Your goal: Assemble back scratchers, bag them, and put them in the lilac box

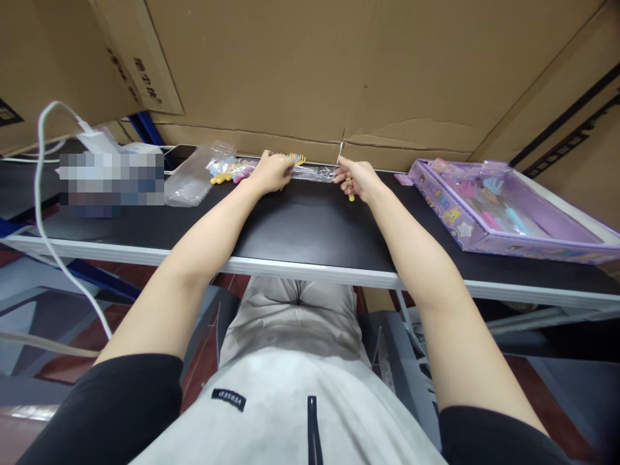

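My left hand (272, 173) is closed over a clear plastic wrapper (312, 173) near the back of the black table. A yellow comb-like piece with curved teeth (299, 158) shows just beyond its fingers. My right hand (357, 179) is closed at the wrapper's right end. A yellow stick end (351, 197) pokes out below its fingers, and a thin white strip (341, 148) rises from the fingertips. Left of my left hand lie pastel yellow, pink and blue toy pieces (223, 175), partly under clear plastic.
An empty clear bag (186, 181) lies at the left, beside a blurred-out patch and a white cable (39, 161). At the right stands a purple window box (465, 223) with pink and blue toothed pieces inside. Cardboard (310, 71) walls the table's back.
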Demonstrator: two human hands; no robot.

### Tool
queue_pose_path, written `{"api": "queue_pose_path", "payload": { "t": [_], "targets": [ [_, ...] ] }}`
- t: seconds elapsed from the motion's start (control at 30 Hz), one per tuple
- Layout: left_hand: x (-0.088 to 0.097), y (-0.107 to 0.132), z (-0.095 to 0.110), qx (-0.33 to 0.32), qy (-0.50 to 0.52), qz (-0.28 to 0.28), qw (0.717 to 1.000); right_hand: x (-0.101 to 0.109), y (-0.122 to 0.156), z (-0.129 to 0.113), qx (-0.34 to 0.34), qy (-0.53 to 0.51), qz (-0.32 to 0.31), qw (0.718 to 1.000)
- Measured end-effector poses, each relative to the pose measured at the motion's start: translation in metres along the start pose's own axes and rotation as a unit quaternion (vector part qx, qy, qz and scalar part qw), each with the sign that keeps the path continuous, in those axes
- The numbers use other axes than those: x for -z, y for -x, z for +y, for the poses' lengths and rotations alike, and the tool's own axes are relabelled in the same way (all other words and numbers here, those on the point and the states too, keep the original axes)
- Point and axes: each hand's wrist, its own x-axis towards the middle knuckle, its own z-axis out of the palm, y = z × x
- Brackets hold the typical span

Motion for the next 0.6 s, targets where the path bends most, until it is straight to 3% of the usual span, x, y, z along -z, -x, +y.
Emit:
{"api": "queue_pose_path", "payload": {
  "t": [0.07, 0.13, 0.23, 0.6],
  "targets": [
    [0.000, 0.000, -0.008, 0.011, -0.005, -0.007, 1.000, 0.010, -0.005, 0.005, 0.042, 0.125, 0.067, 0.989],
    [0.001, 0.000, -0.015, 0.024, -0.012, -0.016, 1.000, 0.019, -0.010, 0.010, 0.068, 0.265, 0.112, 0.955],
    [0.003, 0.000, -0.022, 0.040, -0.017, -0.022, 0.999, 0.026, -0.017, 0.018, 0.061, 0.381, 0.104, 0.917],
    [0.001, -0.002, -0.027, 0.044, -0.011, -0.022, 0.999, 0.022, -0.025, 0.028, 0.032, 0.409, 0.065, 0.910]
  ]
}}
